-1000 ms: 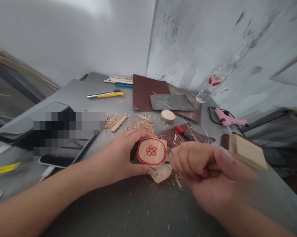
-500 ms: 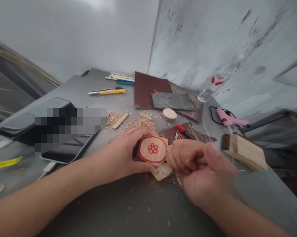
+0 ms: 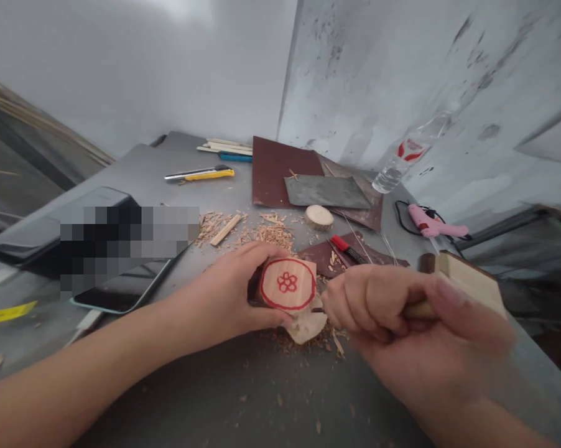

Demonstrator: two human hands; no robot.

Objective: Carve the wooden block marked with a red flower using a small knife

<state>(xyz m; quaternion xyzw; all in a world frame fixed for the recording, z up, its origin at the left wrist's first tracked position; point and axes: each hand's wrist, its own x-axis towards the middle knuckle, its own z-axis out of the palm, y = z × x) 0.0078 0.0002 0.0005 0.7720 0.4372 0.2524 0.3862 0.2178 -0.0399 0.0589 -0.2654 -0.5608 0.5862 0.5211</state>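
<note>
My left hand (image 3: 236,289) is closed round the side of a wooden block (image 3: 303,267). On the block's upper face a red outline encloses a small red flower. Just to the right, my right hand (image 3: 402,317) is wrapped round the wooden handle of a carving chisel (image 3: 420,309). Its thin dark shaft shows by the block's lower right corner; whether the tip touches the wood I cannot tell. Beneath the block lies a pale, thick piece of wood (image 3: 306,330), partly covered by the block and my left thumb. Wood chips (image 3: 273,235) are scattered around.
Beyond the hands lie a yellow utility knife (image 3: 201,175), a round wood slice (image 3: 318,216), a red marker (image 3: 348,249) and sandpaper sheets (image 3: 285,168). Rightward are a wooden block (image 3: 476,280), pink glue gun (image 3: 432,222) and water bottle (image 3: 406,155). A phone (image 3: 117,289) lies left.
My right hand has moved to the right with the chisel, away from the block, so more of the handle and shaft shows. My left hand keeps its hold.
</note>
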